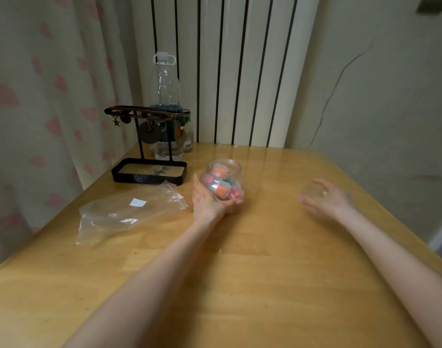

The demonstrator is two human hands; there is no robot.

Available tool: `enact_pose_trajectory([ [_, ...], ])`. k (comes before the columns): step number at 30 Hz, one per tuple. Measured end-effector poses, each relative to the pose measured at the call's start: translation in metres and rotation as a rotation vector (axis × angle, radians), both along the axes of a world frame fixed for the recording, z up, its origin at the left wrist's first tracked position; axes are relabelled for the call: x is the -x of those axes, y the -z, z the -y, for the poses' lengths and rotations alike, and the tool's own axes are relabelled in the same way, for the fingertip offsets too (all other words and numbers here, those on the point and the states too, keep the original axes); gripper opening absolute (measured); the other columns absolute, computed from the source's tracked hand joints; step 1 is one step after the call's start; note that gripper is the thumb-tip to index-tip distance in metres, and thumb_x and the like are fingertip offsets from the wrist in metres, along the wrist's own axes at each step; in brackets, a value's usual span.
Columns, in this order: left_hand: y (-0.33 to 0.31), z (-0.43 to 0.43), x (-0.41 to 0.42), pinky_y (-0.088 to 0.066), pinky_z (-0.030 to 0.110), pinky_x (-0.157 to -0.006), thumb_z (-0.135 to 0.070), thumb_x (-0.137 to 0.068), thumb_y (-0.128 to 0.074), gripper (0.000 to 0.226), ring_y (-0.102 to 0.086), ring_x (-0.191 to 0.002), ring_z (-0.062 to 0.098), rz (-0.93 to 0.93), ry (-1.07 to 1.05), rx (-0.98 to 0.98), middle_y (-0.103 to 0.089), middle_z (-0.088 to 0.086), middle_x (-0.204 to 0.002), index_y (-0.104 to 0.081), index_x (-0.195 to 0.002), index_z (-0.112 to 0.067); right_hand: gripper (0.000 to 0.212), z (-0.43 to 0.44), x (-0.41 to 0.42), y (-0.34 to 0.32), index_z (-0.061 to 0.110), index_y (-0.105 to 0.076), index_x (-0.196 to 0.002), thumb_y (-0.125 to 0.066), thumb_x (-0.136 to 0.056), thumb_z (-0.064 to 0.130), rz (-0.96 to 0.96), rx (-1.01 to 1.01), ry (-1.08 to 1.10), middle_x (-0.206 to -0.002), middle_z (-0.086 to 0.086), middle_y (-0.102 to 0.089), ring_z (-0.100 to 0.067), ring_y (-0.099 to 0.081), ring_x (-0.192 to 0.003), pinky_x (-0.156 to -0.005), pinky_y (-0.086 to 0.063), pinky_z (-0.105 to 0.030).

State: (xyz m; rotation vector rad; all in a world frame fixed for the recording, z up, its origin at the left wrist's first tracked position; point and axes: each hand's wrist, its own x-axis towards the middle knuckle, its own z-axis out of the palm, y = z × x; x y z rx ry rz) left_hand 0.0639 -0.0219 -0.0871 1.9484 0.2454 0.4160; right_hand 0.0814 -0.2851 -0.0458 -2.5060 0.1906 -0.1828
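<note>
A small clear jar (223, 180) with no lid on it stands on the wooden table (240, 272). It holds several small orange, pink and green packets. My left hand (209, 199) wraps around the jar's lower left side, with the fingers curled under its front. My right hand (326, 197) is off to the right of the jar, just above the table and blurred by motion. It grips what looks like a clear round lid (309, 194).
An empty clear zip bag (129, 212) lies left of the jar. Behind it stands a black jewellery stand (149, 146) with a tray base. A tall plastic bottle (166, 96) and a small jar (188, 134) are at the back. The table edge runs close on the right.
</note>
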Motion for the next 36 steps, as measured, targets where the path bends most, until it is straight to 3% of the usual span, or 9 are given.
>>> enact_pose_trajectory([
  [3, 0.004, -0.001, 0.006, -0.033, 0.041, -0.111, -0.036, -0.053, -0.089, 0.119, -0.035, -0.133, 0.028, 0.064, -0.013, -0.046, -0.033, 0.014, -0.142, -0.017, -0.144, -0.006, 0.07, -0.051, 0.013, -0.028, 0.033, -0.045, -0.135, -0.076, -0.073, 0.043, 0.148, -0.184, -0.281, -0.12, 0.008, -0.048, -0.009, -0.044, -0.111, -0.092, -0.036, -0.025],
  [6, 0.002, 0.004, 0.024, -0.038, 0.037, -0.108, -0.043, -0.052, -0.086, 0.114, -0.04, -0.125, 0.023, 0.162, 0.072, -0.132, -0.036, 0.009, -0.133, -0.022, -0.14, -0.009, 0.071, -0.093, 0.02, -0.05, 0.035, -0.045, -0.134, -0.076, -0.07, 0.042, 0.269, -0.225, -0.47, -0.134, 0.006, -0.045, -0.012, -0.044, -0.12, -0.096, -0.035, -0.028],
  [10, -0.009, 0.006, 0.042, -0.036, 0.032, -0.107, -0.038, -0.052, -0.088, 0.117, -0.037, -0.123, 0.018, 0.231, 0.177, -0.236, -0.032, 0.005, -0.132, -0.019, -0.142, -0.012, 0.065, -0.111, 0.019, -0.062, 0.038, -0.047, -0.129, -0.074, -0.07, 0.045, 0.162, -0.117, -0.64, -0.137, 0.0, -0.045, -0.018, -0.045, -0.123, -0.104, -0.039, -0.04],
  [15, -0.028, -0.011, 0.056, -0.041, 0.037, -0.101, -0.04, -0.052, -0.088, 0.12, -0.034, -0.12, 0.02, 0.175, 0.268, -0.405, -0.03, 0.004, -0.129, -0.016, -0.146, -0.021, 0.071, -0.091, 0.025, -0.08, 0.047, -0.042, -0.132, -0.078, -0.072, 0.032, -0.022, -0.013, -0.828, -0.132, 0.004, -0.04, -0.013, -0.043, -0.121, -0.1, -0.04, -0.03],
  [21, -0.055, -0.027, 0.063, -0.04, 0.046, -0.105, -0.041, -0.041, -0.086, 0.125, -0.04, -0.121, 0.02, -0.018, 0.52, -0.312, -0.036, 0.002, -0.128, -0.02, -0.146, -0.029, 0.079, -0.076, 0.039, -0.09, 0.053, -0.045, -0.124, -0.084, -0.067, 0.015, -0.081, 0.057, -0.987, -0.135, 0.016, -0.036, -0.008, -0.034, -0.13, -0.106, -0.037, -0.033],
  [25, -0.056, -0.027, 0.071, -0.042, 0.043, -0.104, -0.048, -0.035, -0.078, 0.122, -0.044, -0.117, 0.017, -0.008, 0.56, -0.287, -0.037, -0.002, -0.124, -0.024, -0.143, -0.03, 0.074, -0.068, 0.049, -0.093, 0.051, -0.047, -0.121, -0.084, -0.066, 0.017, -0.099, 0.046, -0.988, -0.13, 0.018, -0.04, -0.004, -0.039, -0.124, -0.1, -0.041, -0.028],
  [28, -0.052, -0.02, 0.078, -0.041, 0.041, -0.105, -0.046, -0.039, -0.084, 0.12, -0.04, -0.118, 0.017, 0.06, 0.514, -0.311, -0.035, -0.002, -0.123, -0.024, -0.143, -0.031, 0.061, -0.069, 0.055, -0.092, 0.05, -0.048, -0.117, -0.081, -0.068, 0.034, -0.024, 0.108, -0.906, -0.124, 0.014, -0.046, -0.003, -0.047, -0.115, -0.091, -0.045, -0.023],
  [32, -0.052, -0.007, 0.088, -0.039, 0.03, -0.1, -0.037, -0.051, -0.089, 0.116, -0.03, -0.119, 0.015, 0.238, 0.426, -0.433, -0.03, 0.0, -0.122, -0.022, -0.145, -0.028, 0.043, -0.077, 0.061, -0.085, 0.033, -0.05, -0.114, -0.063, -0.078, 0.053, 0.0, -0.022, -0.632, -0.112, -0.004, -0.051, -0.023, -0.061, -0.085, -0.049, -0.056, -0.032],
  [36, -0.054, -0.009, 0.09, -0.039, 0.029, -0.1, -0.041, -0.048, -0.089, 0.118, -0.032, -0.119, 0.015, 0.212, 0.449, -0.422, -0.03, -0.002, -0.122, -0.023, -0.145, -0.03, 0.053, -0.069, 0.068, -0.088, 0.035, -0.043, -0.124, -0.068, -0.078, 0.045, -0.118, -0.039, -0.699, -0.12, 0.0, -0.048, -0.016, -0.059, -0.097, -0.069, -0.059, -0.032],
])
